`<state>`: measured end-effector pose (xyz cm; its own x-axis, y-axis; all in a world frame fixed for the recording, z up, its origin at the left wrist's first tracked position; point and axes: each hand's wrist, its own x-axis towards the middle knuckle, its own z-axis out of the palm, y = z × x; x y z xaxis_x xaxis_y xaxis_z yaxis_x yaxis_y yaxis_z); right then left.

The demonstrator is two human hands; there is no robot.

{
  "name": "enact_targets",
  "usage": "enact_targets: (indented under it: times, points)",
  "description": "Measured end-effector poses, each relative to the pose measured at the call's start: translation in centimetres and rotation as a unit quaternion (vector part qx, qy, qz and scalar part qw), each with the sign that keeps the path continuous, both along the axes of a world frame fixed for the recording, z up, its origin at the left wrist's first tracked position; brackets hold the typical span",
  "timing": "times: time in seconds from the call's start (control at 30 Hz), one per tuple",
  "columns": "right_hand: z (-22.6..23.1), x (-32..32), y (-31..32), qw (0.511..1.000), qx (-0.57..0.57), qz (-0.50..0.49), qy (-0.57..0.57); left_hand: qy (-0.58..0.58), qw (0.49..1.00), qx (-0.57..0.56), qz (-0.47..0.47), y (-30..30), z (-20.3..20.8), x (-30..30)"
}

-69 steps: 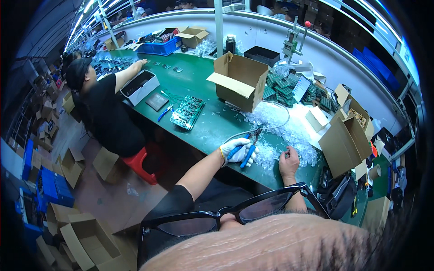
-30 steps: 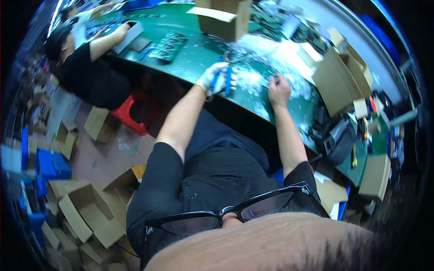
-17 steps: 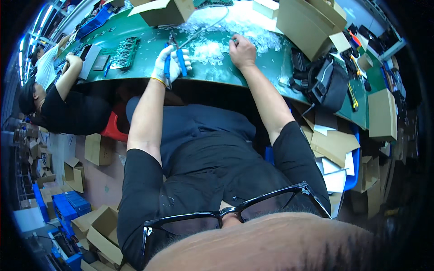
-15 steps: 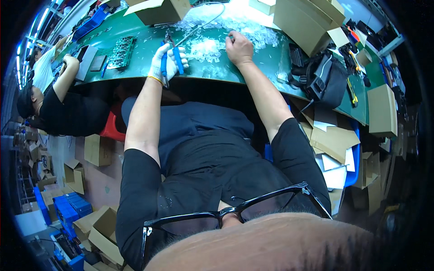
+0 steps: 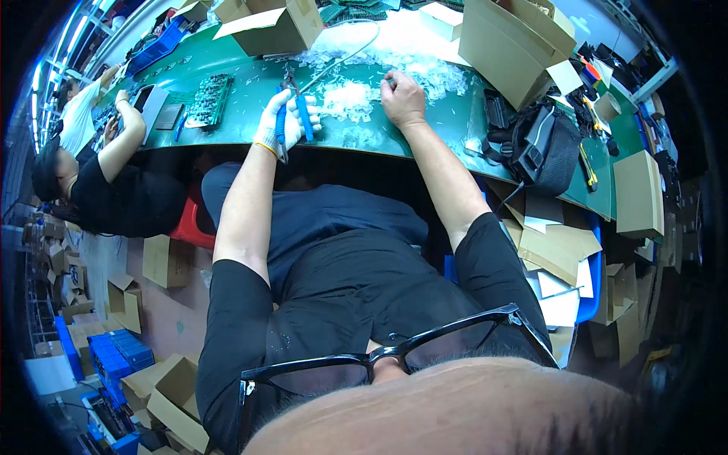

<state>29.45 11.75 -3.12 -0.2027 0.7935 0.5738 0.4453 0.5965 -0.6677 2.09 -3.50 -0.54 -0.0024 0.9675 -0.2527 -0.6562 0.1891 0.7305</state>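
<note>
The person's left hand (image 5: 293, 121), in a white knit glove with a yellow-edged cuff, is closed around a pair of metal pliers with blue handles (image 5: 305, 117), near the front edge of a long green tabletop (image 5: 246, 121). The two handles stand spread apart, and the metal head points away from the body; whether its tips meet is too small to tell. A thin grey curved cable (image 5: 356, 51) arcs from near the pliers toward the back of the table. The bare right hand (image 5: 403, 98) is on the other side of a small heap of clear plastic pieces (image 5: 348, 100), its fingers curled in toward the thumb; one cannot tell whether anything is pinched between them. Beyond both hands spreads a larger scatter of similar clear pieces (image 5: 436, 74), with an open brown cardboard box (image 5: 292, 32) at its left and a taller brown cardboard carton (image 5: 504, 53) at its right. Farther left lie a green block of circuit boards (image 5: 210, 100) and a slim blue tool (image 5: 180, 125). To the right sit a black fabric bag (image 5: 550, 148) and a yellow-and-black knife-like tool (image 5: 588, 168). At far left, a co-worker in a dark cap and black shirt (image 5: 125, 199) sits on a red plastic stool (image 5: 192, 225), arms at the table.
</note>
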Motion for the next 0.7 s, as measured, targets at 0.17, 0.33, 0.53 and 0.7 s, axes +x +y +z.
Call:
enact_targets:
  times: [0.17,0.33,0.53,0.7]
  points:
    - [0.2,-0.2,-0.1,1.0,-0.003,0.006,0.015,-0.026,1.0,0.006,0.005,-0.3,-0.3,-0.5]
    - [-0.1,0.0,-0.1,1.0,-0.02,-0.001,0.006,-0.013,1.0,-0.007,0.005,-0.1,-0.2,-0.1]
    - [0.2,0.0,-0.3,0.999,-0.029,0.002,0.013,-0.053,0.999,0.007,0.001,-0.1,-0.6,-0.7]
    - [0.5,-0.2,-0.3,1.0,-0.022,0.0,0.005,-0.062,0.998,0.027,-0.001,-0.3,-0.8,-0.9]
